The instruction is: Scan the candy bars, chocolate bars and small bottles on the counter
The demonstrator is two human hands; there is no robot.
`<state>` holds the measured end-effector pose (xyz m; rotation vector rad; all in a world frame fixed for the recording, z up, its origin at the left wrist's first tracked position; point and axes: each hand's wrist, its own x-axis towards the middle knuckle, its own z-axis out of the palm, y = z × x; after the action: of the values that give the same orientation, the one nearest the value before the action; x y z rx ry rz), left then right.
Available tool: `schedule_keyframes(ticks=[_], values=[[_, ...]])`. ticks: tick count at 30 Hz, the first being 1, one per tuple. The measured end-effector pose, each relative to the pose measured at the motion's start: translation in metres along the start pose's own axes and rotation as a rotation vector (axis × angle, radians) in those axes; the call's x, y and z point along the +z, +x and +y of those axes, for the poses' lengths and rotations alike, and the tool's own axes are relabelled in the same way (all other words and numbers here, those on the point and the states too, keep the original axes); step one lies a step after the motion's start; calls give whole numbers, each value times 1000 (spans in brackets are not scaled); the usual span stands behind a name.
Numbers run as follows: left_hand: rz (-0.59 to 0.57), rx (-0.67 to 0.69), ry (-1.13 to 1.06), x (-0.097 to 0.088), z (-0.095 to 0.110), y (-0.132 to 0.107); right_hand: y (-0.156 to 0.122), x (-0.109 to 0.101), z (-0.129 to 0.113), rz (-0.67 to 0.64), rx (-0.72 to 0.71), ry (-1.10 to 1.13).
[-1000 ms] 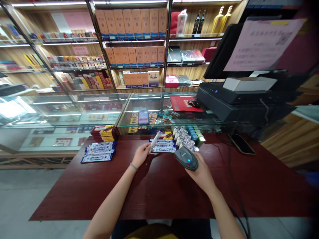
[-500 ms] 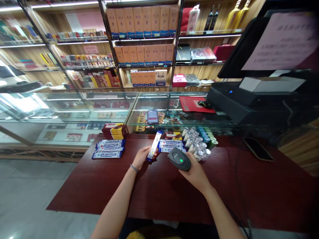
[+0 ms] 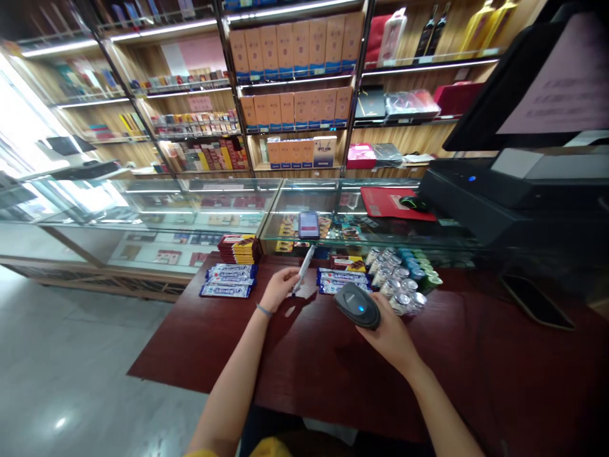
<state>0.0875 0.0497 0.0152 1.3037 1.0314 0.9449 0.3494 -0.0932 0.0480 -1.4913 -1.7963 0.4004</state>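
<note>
My left hand (image 3: 280, 289) is closed on one end of a slim blue-and-white wrapped snack packet (image 3: 306, 269), which is tilted nearly edge-on. My right hand (image 3: 394, 330) is wrapped round a dark barcode scanner (image 3: 356, 304) whose light glows blue; the scanner's head points toward the packet side. Between the hands and a little farther off lie similar packets (image 3: 343, 280) in a row, partly covered by the scanner. Another row of such packets (image 3: 227, 281) is left of my left hand. Just beyond my right hand stand several cans (image 3: 396, 281) in tight rows.
A stack of brown-and-yellow packs (image 3: 238, 249) sits at the table's far left, with a similar pack (image 3: 347, 263) near the cans. Behind the wooden table (image 3: 323, 374) runs a glass counter (image 3: 223, 206) bearing a phone-like screen (image 3: 308, 225). A dark phone (image 3: 536, 301) lies right.
The packet in my left hand has turned from showing its broad white face to nearly edge-on. The scanner's light went from green to blue. The view has swung slightly left.
</note>
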Motion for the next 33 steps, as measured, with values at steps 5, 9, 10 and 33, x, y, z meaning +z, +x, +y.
schedule_keyframes(ticks=[5, 9, 10, 33], values=[[191, 387, 644, -65, 19, -21, 8, 16, -1, -22, -21, 7], [230, 512, 945, -135, 8, -51, 12, 28, -6, -50, -43, 5], [231, 529, 1002, -153, 4, -58, 12, 31, -8, -57, -47, 1], [209, 526, 1157, -233, -38, -84, 19, 57, -31, -46, -101, -37]])
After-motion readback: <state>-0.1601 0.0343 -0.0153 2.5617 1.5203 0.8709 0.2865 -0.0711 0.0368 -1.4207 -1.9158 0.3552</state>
